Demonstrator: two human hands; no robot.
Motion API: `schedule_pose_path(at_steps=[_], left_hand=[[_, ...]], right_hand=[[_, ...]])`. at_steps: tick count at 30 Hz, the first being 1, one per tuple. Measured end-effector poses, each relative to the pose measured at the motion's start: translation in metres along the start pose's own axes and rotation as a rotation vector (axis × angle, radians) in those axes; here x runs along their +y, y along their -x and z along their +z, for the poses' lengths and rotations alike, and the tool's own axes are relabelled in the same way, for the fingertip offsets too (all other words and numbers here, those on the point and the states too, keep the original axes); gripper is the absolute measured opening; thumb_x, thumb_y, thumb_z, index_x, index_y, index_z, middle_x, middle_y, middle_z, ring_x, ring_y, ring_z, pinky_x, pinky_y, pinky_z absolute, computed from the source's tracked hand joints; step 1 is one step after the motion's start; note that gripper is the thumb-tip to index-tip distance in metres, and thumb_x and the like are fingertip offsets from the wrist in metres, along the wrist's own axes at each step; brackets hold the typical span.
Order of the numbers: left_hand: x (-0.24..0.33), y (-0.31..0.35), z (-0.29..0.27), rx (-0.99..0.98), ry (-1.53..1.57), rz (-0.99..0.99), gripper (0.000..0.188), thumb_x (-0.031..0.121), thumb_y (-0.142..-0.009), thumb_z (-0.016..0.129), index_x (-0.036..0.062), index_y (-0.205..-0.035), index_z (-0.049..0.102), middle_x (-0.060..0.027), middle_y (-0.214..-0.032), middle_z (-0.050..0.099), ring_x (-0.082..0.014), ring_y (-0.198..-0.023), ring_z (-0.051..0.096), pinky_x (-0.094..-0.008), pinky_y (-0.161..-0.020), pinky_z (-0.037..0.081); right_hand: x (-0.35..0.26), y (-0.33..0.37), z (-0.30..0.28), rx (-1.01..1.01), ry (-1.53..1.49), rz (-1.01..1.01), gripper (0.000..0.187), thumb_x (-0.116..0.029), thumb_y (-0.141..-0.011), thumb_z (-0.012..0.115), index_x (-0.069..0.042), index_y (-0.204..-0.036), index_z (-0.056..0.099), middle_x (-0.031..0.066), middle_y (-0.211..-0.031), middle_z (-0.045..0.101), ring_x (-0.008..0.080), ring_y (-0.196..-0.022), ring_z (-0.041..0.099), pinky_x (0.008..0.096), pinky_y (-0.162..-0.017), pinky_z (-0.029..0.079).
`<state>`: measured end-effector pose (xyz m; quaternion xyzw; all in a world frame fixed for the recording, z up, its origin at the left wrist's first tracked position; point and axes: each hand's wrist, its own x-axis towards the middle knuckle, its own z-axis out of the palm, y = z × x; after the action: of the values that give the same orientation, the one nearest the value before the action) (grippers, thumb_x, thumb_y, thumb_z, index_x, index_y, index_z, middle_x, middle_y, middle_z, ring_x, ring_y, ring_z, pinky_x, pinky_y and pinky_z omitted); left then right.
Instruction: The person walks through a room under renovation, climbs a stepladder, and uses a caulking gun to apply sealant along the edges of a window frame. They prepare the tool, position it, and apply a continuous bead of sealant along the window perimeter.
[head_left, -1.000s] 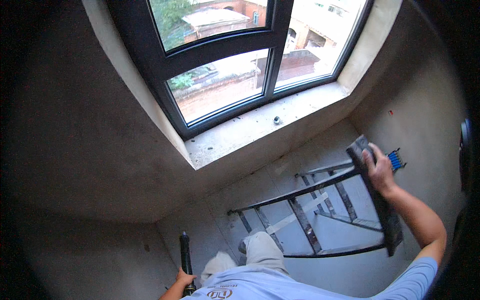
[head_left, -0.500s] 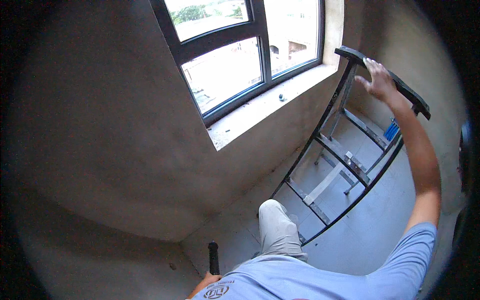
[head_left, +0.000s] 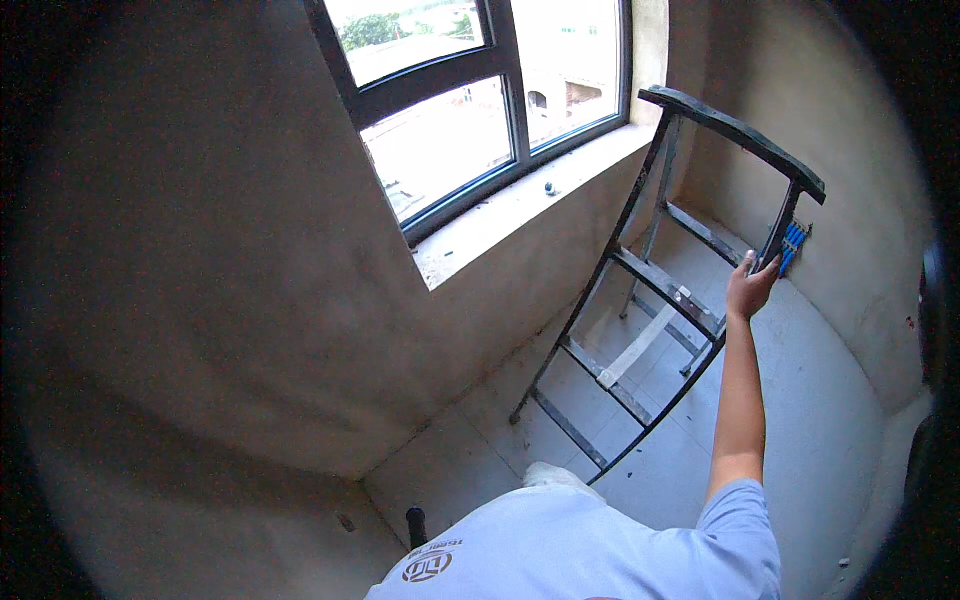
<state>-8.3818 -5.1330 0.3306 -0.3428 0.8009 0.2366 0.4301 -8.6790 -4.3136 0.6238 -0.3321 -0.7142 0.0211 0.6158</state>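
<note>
A dark, paint-spattered stepladder (head_left: 735,132) stands on the floor to the right of the window, its frame leaning across the view. My right hand (head_left: 752,288) is closed round its right side rail, below the curved top bar. A pale strap or strip (head_left: 640,345) runs between two of its steps. At the lower edge, the end of a black rod-like handle (head_left: 416,525) sticks up beside my shirt. My left hand is hidden behind my body and shirt.
The window (head_left: 515,90) has a dark frame and a pale sill (head_left: 530,205) with a small object (head_left: 549,188) on it. Blue pieces (head_left: 793,245) show at the right wall by the ladder. Bare plaster walls (head_left: 220,250) meet the tiled floor (head_left: 780,420).
My right hand has come down from the ladder's top bar and taken hold of the right rail. The ladder sits slightly further left in view. My left hand has dropped out of sight.
</note>
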Motion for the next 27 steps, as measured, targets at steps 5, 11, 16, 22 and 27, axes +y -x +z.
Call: schedule_pose_path(at_steps=[5,11,16,22,27], left_hand=[[0.063,0.002,-0.019,0.021,-0.039,0.032,0.071,0.028,-0.062,0.089,-0.0068,-0.118,0.061,-0.0193,-0.106,0.07,-0.0282,-0.095,0.07,-0.0406,-0.081,0.057],[0.164,-0.016,-0.029,0.036,-0.072,0.07,0.07,0.027,-0.063,0.089,-0.007,-0.118,0.061,-0.0195,-0.107,0.071,-0.0282,-0.094,0.071,-0.0407,-0.081,0.057],[0.27,-0.024,-0.026,0.058,-0.071,0.073,0.07,0.026,-0.063,0.088,-0.0071,-0.118,0.061,-0.0196,-0.107,0.071,-0.0283,-0.094,0.071,-0.0408,-0.081,0.057],[0.375,-0.024,-0.014,0.058,-0.07,0.102,0.069,0.025,-0.063,0.088,-0.0073,-0.118,0.062,-0.0198,-0.107,0.071,-0.0284,-0.094,0.071,-0.041,-0.081,0.057],[0.447,-0.039,0.011,0.025,-0.089,0.133,0.068,0.025,-0.064,0.088,-0.0075,-0.117,0.062,-0.0199,-0.107,0.071,-0.0284,-0.094,0.071,-0.0411,-0.081,0.057]], right_hand=[[0.048,-0.043,0.037,-0.078,0.123,0.162,0.052,-0.039,-0.102,0.051,0.004,-0.13,0.056,0.0286,-0.122,0.064,0.043,-0.106,0.065,0.049,-0.086,0.054],[0.122,-0.116,0.115,-0.035,0.147,0.22,0.052,-0.047,-0.1,0.051,0.0,-0.122,0.058,0.0273,-0.112,0.068,0.0459,-0.1,0.066,0.0531,-0.084,0.051],[0.186,-0.154,0.188,0.059,0.112,0.089,0.056,-0.05,-0.101,0.05,0.002,-0.119,0.059,0.026,-0.108,0.07,0.0457,-0.096,0.067,0.0515,-0.08,0.053],[0.224,-0.197,0.235,0.008,0.166,0.174,0.053,-0.05,-0.101,0.05,0.0,-0.117,0.059,0.0262,-0.107,0.069,0.0443,-0.094,0.068,0.0523,-0.077,0.053],[0.218,-0.209,0.285,-0.025,0.026,0.067,0.051,-0.048,-0.101,0.052,0.001,-0.112,0.06,0.0255,-0.101,0.068,0.0454,-0.094,0.065,0.0528,-0.078,0.05]])
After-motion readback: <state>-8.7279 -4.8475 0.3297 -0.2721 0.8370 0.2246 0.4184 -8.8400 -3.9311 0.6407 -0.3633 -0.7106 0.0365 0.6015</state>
